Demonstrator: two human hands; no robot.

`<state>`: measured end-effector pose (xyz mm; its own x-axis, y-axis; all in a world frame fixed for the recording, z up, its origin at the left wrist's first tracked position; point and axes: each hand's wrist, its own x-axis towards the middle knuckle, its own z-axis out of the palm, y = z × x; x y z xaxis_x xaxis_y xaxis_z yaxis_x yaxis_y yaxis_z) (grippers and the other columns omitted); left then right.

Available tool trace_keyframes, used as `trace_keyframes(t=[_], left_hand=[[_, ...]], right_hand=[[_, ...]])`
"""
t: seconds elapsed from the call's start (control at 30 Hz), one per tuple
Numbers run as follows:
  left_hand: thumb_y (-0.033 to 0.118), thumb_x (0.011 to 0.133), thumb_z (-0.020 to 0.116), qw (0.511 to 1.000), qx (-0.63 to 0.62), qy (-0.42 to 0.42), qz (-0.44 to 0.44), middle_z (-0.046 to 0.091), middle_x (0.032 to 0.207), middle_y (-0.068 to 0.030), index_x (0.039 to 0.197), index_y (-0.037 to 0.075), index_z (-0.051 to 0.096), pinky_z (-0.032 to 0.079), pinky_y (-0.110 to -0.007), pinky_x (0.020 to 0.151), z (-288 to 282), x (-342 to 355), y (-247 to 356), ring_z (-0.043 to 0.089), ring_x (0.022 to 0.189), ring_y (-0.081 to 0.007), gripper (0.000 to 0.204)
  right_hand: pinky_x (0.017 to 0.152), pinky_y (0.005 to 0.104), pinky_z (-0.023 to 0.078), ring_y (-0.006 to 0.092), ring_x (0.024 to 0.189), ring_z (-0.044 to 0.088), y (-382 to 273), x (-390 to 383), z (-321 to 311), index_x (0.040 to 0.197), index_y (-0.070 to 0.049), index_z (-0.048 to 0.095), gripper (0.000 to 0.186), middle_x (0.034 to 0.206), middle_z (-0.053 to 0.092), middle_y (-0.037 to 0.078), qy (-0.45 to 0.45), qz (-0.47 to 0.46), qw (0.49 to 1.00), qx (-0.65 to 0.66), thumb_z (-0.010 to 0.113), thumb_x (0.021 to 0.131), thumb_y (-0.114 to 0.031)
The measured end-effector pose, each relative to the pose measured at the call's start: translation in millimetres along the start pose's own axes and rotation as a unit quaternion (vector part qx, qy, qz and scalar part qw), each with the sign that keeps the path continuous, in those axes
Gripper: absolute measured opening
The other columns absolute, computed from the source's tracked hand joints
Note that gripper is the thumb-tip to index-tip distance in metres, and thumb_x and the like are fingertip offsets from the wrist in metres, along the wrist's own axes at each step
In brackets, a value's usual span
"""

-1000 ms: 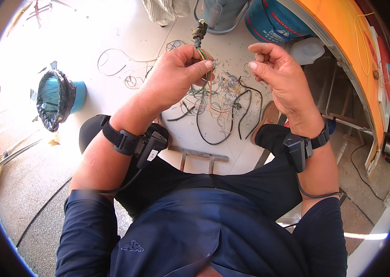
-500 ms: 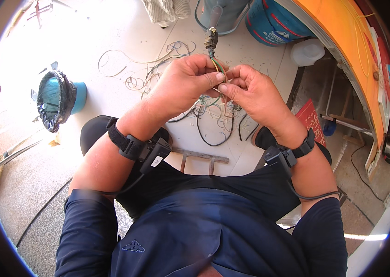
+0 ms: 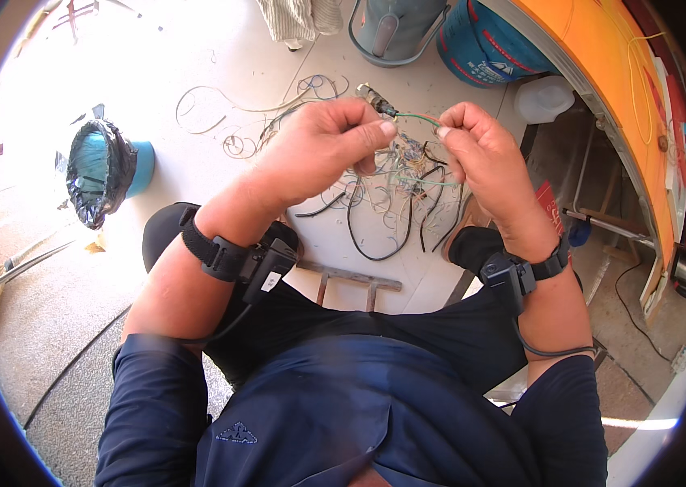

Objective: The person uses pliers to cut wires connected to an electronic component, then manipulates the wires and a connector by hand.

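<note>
Grip of right hand (image 3: 485, 158) pinches a green wire (image 3: 417, 116) from a dark connector (image 3: 377, 100); whether the left hand (image 3: 322, 150) grips, I cannot tell.

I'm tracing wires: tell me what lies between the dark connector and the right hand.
In the head view, a green wire spans from the dark connector to the right hand.

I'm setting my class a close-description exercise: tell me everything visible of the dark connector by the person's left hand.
The dark connector is small and roughly cylindrical, grey-black, perhaps plastic, with a paler upper-left end. Seen against the pale floor, it slants, narrowing toward the lower right, where a green wire runs to the right hand. The left hand is close to the narrow end; whether it touches is unclear. Finer detail is too small to tell.
</note>
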<state>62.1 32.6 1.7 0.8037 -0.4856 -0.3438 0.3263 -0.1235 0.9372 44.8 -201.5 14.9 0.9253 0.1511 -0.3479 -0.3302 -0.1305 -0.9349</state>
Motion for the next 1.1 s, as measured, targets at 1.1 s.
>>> trace_keyframes(t=[1.1], left_hand=[[0.03,0.107,0.048,0.927,-0.35,0.082,0.103,0.037,0.065,0.002,0.078,0.012,0.043,0.026,-0.021,0.045,-32,-27,38,0.036,0.056,-0.0082,0.034]], right_hand=[[0.059,0.0308,0.044,0.0172,0.062,0.055,-41,-25,12,0.084,0.0,0.068,0.021,0.068,0.06,0.008,-0.108,-0.109,0.967,-0.201,0.07,0.091,-0.019]])
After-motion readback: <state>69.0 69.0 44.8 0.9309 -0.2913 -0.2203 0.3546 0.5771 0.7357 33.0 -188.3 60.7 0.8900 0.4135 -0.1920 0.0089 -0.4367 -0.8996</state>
